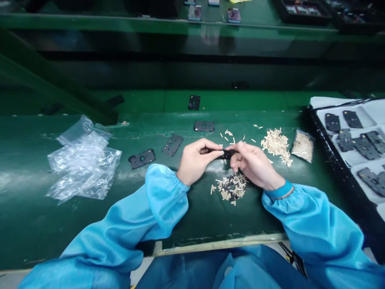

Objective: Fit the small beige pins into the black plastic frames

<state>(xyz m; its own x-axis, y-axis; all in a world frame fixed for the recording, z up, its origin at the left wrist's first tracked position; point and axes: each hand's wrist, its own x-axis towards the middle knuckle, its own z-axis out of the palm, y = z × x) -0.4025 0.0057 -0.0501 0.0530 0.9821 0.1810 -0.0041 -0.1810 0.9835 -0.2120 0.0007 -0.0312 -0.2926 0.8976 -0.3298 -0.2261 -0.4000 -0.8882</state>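
Left fingers and right fingers pinch opposite ends of black plastic bracket, steadily, centre frame, above pale strip scraps on green bench.

Black plate, pale slivers, green workbench — light-blue sleeves

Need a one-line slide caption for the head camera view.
Left hand and right hand pinch a small black plate above scattered pale strips.
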